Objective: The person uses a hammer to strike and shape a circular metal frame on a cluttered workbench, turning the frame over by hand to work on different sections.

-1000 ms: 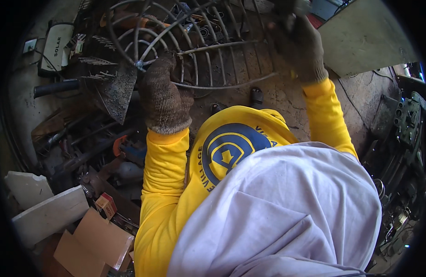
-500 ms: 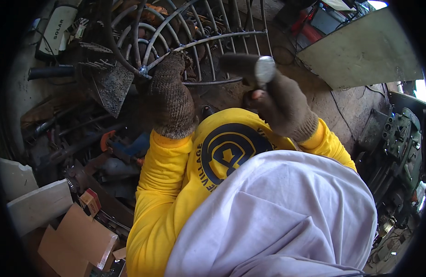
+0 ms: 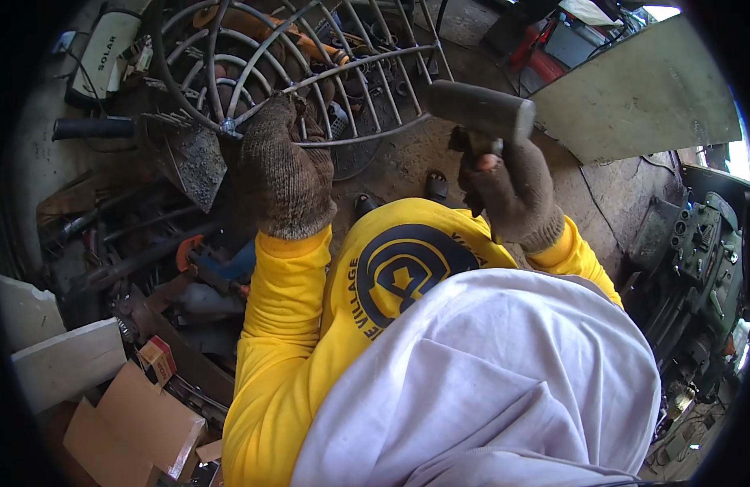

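My left hand [image 3: 287,180], in a brown knitted glove, is closed round a bar of a metal grille [image 3: 360,63]. This grille has curved ribs at its left end and rows of straight bars to the right. A shiny joint [image 3: 228,127], where several bars meet, lies just left of that hand. To the right, my right hand [image 3: 517,195], also gloved, grips a hammer [image 3: 482,109] by its handle. Its thick cylindrical head is raised near the grille's right end, apart from the bars. Part of the handle is hidden by the fingers.
A metal plate piled with grit [image 3: 194,166] stands left of the grille. Clutter and an open cardboard box [image 3: 143,418] fill the lower left. A large pale board [image 3: 635,97] leans at the upper right, above green machinery [image 3: 708,260]. An orange tool [image 3: 310,47] lies beyond the grille.
The hammer has moved right, away from the bars, and its head is turned more sideways. The grille and my left hand have shifted slightly left.
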Available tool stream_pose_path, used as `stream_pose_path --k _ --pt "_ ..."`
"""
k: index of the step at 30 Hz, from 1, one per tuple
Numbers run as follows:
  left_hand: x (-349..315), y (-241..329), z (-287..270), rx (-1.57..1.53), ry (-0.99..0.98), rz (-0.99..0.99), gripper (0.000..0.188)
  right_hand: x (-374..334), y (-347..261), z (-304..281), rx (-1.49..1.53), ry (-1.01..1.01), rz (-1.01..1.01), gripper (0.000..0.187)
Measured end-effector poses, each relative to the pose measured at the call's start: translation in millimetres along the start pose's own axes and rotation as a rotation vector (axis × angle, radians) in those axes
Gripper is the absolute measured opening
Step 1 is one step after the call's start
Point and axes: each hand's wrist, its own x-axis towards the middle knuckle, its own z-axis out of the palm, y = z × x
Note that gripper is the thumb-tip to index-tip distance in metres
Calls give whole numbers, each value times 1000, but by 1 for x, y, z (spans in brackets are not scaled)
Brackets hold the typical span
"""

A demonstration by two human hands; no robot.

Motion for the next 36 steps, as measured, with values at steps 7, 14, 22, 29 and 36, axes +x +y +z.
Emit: stream_pose_path --k 7,14,22,29,36 --pt "1 5 4 68 32 48 30 2 -8 6 83 0 -330 41" --pt "-3 14 2 156 13 114 31 12 -5 11 -509 -139 52 37" --pt "-3 16 -1 -179 14 -130 26 0 -6 8 -180 -18 -176 36" --pt "-12 12 -1 57 -48 30 20 2 5 10 -82 -15 -144 35" --pt "-9 -2 1 -560 -234 -366 19 22 36 -30 40 303 -476 41"
